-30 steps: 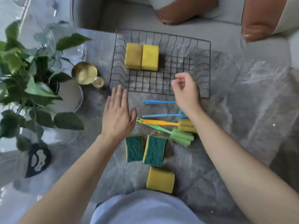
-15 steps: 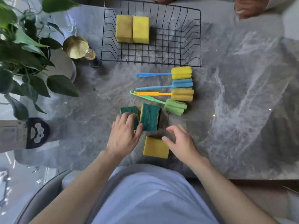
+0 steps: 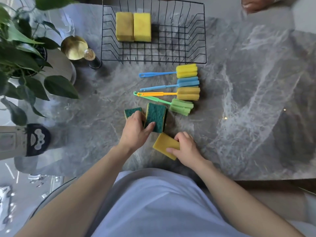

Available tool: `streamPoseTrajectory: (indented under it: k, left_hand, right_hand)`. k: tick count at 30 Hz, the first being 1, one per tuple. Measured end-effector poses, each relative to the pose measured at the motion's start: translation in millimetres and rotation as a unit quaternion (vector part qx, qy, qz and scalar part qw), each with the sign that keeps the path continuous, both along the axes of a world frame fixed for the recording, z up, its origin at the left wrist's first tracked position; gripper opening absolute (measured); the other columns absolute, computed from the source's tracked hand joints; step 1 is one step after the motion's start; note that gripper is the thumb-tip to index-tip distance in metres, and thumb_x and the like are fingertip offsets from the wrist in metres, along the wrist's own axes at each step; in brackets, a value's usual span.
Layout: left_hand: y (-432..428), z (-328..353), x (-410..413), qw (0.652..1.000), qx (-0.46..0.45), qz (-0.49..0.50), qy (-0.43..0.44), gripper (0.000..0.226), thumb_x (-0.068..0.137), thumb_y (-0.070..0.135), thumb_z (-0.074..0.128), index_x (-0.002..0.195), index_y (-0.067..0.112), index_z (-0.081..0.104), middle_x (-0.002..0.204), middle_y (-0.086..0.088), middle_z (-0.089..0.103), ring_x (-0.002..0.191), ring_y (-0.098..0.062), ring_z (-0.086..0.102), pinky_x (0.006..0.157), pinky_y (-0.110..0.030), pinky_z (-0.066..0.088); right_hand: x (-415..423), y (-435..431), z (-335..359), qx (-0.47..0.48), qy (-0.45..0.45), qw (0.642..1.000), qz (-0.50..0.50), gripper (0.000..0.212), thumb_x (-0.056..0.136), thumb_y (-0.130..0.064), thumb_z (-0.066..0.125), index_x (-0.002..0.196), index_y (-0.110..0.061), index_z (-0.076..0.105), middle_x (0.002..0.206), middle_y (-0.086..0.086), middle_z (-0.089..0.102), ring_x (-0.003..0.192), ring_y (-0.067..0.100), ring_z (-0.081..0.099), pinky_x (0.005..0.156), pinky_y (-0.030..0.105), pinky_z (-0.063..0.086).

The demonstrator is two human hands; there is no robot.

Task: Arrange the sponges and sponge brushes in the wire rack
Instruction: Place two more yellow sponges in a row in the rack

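Observation:
The black wire rack [image 3: 196, 53] stands at the far side of the table with two yellow sponges [image 3: 133, 26] side by side in its left part. Several sponge brushes [image 3: 186, 86] with coloured handles lie in a row in front of the rack. Two green-faced sponges [image 3: 156, 116] lie nearer me. My left hand [image 3: 135, 130] rests on the left one [image 3: 130, 111], thumb against the right one. My right hand [image 3: 185, 148] grips a yellow sponge [image 3: 164, 144] tilted up off the table near the front edge.
A leafy plant in a white pot [image 3: 22, 53] stands at the left. A brass cup [image 3: 74, 47] and a small lamp bulb on a dark base [image 3: 92, 57] sit beside the rack's left corner. The table's front edge [image 3: 256, 179] is close to me.
Both hands pulled back from the rack area toward me. The left hand came down on the green sponges, and the right hand closed on the yellow sponge and tilted it up.

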State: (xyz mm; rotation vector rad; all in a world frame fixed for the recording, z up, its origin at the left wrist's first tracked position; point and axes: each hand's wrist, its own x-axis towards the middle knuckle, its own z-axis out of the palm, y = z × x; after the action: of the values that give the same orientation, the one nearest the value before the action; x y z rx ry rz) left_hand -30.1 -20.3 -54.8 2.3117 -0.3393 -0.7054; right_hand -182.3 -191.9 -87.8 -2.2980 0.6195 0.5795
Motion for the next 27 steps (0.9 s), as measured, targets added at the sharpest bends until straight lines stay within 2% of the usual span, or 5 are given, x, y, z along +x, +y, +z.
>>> streamPoseTrajectory:
  k: [7,14,22,25,27]
  left_hand:
    - [-3,4,10,0.997,-0.017,0.042,0.058,0.023,0.092,0.023,0.067,0.091,0.007,0.051,0.082,-0.004,0.060,0.076,-0.027,0.059,0.065,-0.039,0.045]
    - [-9,6,16,0.988,-0.031,0.079,0.131,0.042,0.087,0.036,0.073,0.116,0.013,0.052,0.103,-0.001,0.070,0.096,-0.021,0.068,0.087,-0.047,0.057]
    - [-19,6,20,0.989,-0.003,0.065,0.130,0.042,0.082,0.039,0.078,0.109,0.013,0.058,0.099,-0.004,0.071,0.092,-0.023,0.068,0.076,-0.040,0.056]
    - [-13,13,23,0.982,-0.056,0.099,0.149,0.042,0.075,0.041,0.079,0.101,0.016,0.055,0.096,-0.006,0.068,0.088,-0.024,0.069,0.071,-0.046,0.060]
    - [-6,19,26,0.976,-0.100,0.128,0.148,0.043,0.072,0.041,0.079,0.098,0.019,0.053,0.094,-0.003,0.066,0.082,-0.015,0.068,0.062,-0.036,0.059]
  right_hand:
    - [-16,-23,-3,-0.004,0.002,0.990,-0.142,0.044,0.077,-0.047,0.076,0.087,-0.019,0.043,0.093,-0.004,0.040,0.088,0.022,0.045,0.068,0.032,0.029]
    - [-12,-34,-1,-0.011,-0.011,0.976,-0.217,0.042,0.082,-0.043,0.075,0.085,-0.013,0.045,0.093,0.002,0.045,0.090,0.027,0.049,0.071,0.036,0.037]
    - [-4,-32,1,0.003,0.009,0.970,-0.241,0.045,0.084,-0.045,0.073,0.092,-0.009,0.048,0.097,0.007,0.051,0.088,0.027,0.053,0.070,0.035,0.041]
    - [-4,-34,2,0.008,0.013,0.970,-0.244,0.044,0.084,-0.045,0.073,0.092,-0.010,0.048,0.098,0.008,0.052,0.087,0.026,0.053,0.069,0.034,0.040]
    - [-4,-34,2,0.013,0.018,0.969,-0.245,0.043,0.085,-0.044,0.073,0.095,-0.010,0.048,0.100,0.008,0.052,0.087,0.025,0.054,0.068,0.034,0.040]
